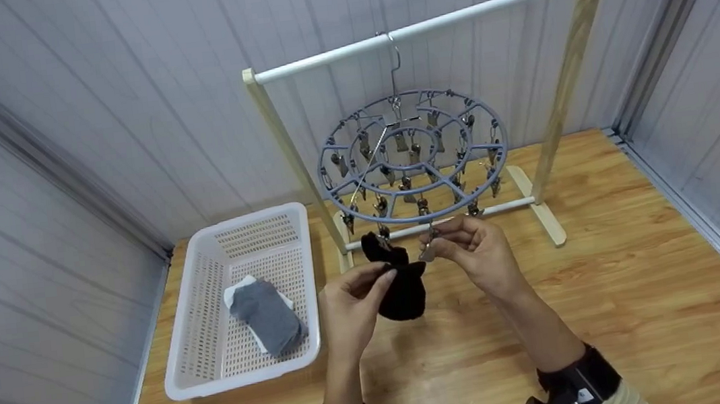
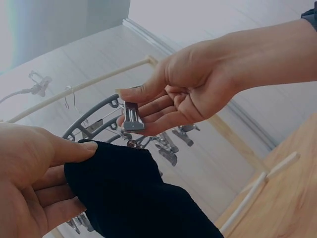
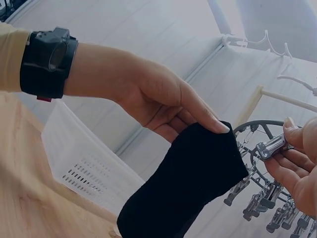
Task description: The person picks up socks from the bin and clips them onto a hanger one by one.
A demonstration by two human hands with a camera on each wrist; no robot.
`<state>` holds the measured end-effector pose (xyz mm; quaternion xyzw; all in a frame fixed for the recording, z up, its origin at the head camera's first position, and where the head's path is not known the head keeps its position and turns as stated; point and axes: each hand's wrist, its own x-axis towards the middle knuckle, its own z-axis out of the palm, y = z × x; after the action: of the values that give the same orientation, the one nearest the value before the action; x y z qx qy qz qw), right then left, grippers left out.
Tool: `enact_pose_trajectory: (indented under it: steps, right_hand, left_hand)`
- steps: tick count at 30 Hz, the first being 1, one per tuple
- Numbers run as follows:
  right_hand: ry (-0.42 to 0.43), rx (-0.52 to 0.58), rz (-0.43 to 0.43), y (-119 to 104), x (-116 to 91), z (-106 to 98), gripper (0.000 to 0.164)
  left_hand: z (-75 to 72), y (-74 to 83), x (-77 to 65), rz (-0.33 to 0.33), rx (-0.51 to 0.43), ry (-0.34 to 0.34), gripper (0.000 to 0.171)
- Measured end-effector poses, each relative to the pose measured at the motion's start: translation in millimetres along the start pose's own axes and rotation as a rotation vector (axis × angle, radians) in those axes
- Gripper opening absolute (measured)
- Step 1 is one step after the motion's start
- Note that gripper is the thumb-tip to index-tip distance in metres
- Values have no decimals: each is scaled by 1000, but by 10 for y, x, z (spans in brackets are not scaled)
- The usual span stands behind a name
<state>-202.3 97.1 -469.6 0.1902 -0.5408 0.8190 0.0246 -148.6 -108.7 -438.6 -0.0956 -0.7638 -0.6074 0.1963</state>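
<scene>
My left hand (image 1: 350,308) pinches a black sock (image 1: 405,297) by its cuff, thumb on top and fingers behind, as the left wrist view also shows. Just to the right, my right hand (image 1: 487,258) pinches a metal clip (image 2: 132,118) between thumb and fingers. That clip hangs from the front of a round blue-grey clip hanger (image 1: 403,220). The sock's cuff lies close to the clip but apart from it in the right wrist view. Another black piece of fabric (image 1: 375,247) hangs beneath the hanger's front left, partly behind the left hand's sock.
A white rail (image 1: 480,10) on wooden posts carries the hanger by its hook. Several other metal clips dangle around the rings. To the left, a white plastic basket (image 1: 178,358) holds grey and white socks (image 1: 268,317). Panelled walls enclose the wood-patterned surface (image 1: 643,305).
</scene>
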Motion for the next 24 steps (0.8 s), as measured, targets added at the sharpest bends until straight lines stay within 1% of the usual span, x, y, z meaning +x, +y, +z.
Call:
enact_pose_trajectory:
  steps: [5, 6, 10, 14, 21, 24]
  right_hand:
    - [19, 10, -35, 9, -16, -1, 25]
    - [23, 11, -37, 10, -19, -1, 23]
    - [24, 19, -29, 20, -21, -12, 21]
    - [-11, 18, -38, 36, -10, -24, 20]
    - [-93, 36, -106, 44, 0, -24, 16]
    - [-114, 50, -117, 62, -11, -7, 17]
  left_hand:
    - [36, -13, -10, 14, -9, -19, 12]
    - [43, -16, -12, 15, -14, -22, 13]
    - [68, -19, -21, 20, -38, -34, 14]
    - [90, -24, -23, 22, -59, -42, 14]
    - [112, -15, -26, 20, -70, -45, 13]
    - [104, -22, -44, 9, -70, -42, 12]
